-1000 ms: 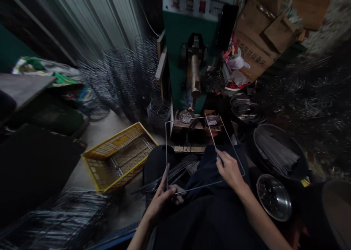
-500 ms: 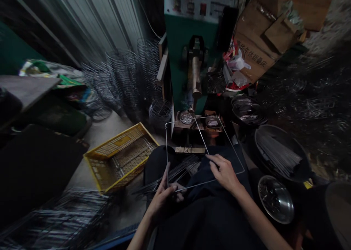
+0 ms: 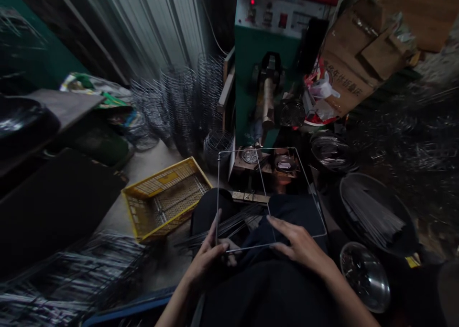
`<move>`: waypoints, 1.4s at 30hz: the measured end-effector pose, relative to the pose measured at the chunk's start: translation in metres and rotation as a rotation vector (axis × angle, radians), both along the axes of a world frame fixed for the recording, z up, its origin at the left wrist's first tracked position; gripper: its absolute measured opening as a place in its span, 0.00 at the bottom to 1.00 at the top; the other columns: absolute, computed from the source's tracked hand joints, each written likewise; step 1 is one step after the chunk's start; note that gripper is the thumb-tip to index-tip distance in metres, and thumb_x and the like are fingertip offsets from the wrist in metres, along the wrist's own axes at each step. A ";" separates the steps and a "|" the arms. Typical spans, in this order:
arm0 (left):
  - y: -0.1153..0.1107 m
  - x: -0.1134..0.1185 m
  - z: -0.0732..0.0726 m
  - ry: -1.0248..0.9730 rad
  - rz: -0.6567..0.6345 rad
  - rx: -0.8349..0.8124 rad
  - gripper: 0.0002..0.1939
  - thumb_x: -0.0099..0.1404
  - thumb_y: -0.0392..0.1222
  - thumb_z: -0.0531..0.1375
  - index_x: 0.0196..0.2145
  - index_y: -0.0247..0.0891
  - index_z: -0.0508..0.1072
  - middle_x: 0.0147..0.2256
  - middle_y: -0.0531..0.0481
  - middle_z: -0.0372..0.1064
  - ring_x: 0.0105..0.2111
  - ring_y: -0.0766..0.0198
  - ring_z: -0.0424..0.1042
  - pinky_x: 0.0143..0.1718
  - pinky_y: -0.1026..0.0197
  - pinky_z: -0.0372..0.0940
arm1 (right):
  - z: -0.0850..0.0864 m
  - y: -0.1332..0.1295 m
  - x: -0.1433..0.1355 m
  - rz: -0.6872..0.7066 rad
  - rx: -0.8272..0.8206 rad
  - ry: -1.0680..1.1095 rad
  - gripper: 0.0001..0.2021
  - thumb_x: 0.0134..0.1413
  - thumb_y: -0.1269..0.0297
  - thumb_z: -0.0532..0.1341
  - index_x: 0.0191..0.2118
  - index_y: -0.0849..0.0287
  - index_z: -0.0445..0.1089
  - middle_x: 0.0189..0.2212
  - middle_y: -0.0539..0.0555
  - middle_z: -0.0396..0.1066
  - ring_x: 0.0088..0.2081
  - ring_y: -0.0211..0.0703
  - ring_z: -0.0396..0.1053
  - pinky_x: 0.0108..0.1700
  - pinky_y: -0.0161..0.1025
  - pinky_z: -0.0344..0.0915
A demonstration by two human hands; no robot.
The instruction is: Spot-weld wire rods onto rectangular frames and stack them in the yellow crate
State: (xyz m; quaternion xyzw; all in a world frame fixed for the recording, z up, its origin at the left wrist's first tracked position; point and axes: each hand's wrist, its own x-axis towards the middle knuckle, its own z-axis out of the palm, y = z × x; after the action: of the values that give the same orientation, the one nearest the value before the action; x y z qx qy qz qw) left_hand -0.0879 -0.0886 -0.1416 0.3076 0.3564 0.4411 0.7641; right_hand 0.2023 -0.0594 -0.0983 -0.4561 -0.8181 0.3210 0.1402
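A rectangular wire frame with a wire across its middle spans the space between my hands, over my lap. My left hand is closed on its near left corner, thumb on the lower wire. My right hand touches the middle wire and the near side, with thumb and index finger around the crossing wire. The far side of the frame lies at the tip of the welding machine, in front of the dish of small metal pieces. Loose wire rods rest across my lap.
A yellow crate stands on the floor at the left, with coiled wire racks behind. To the right are a black basin of rods and a steel bowl. A blue edge runs at the lower left.
The view has shifted left. My right hand has moved down the middle wire towards the near side. The frame's far side sits slightly higher in view. My left hand keeps its hold.
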 end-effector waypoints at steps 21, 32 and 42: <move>0.005 0.007 0.005 0.026 0.012 -0.007 0.50 0.65 0.40 0.60 0.69 0.48 0.26 0.31 0.44 0.76 0.23 0.60 0.75 0.24 0.65 0.65 | -0.002 0.004 0.011 -0.008 -0.008 0.051 0.40 0.53 0.71 0.68 0.68 0.49 0.52 0.64 0.54 0.58 0.63 0.47 0.60 0.64 0.44 0.59; 0.011 0.006 0.002 0.025 0.032 -0.001 0.50 0.65 0.38 0.59 0.69 0.50 0.25 0.30 0.45 0.76 0.23 0.60 0.75 0.24 0.65 0.64 | 0.004 0.012 0.008 -0.029 -0.071 0.030 0.37 0.54 0.71 0.67 0.67 0.49 0.54 0.64 0.53 0.59 0.63 0.46 0.60 0.65 0.43 0.58; 0.014 0.002 0.000 -0.010 -0.011 -0.021 0.49 0.66 0.39 0.59 0.69 0.49 0.26 0.27 0.46 0.76 0.23 0.60 0.74 0.25 0.63 0.64 | 0.002 0.011 0.001 -0.091 -0.093 0.098 0.37 0.56 0.69 0.66 0.68 0.46 0.53 0.63 0.51 0.60 0.62 0.47 0.62 0.63 0.44 0.61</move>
State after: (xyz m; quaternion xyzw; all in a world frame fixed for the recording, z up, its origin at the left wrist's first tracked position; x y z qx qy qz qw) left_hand -0.0862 -0.0741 -0.1417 0.2995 0.3554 0.4347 0.7714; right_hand 0.2034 -0.0487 -0.0965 -0.4824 -0.7729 0.3741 0.1733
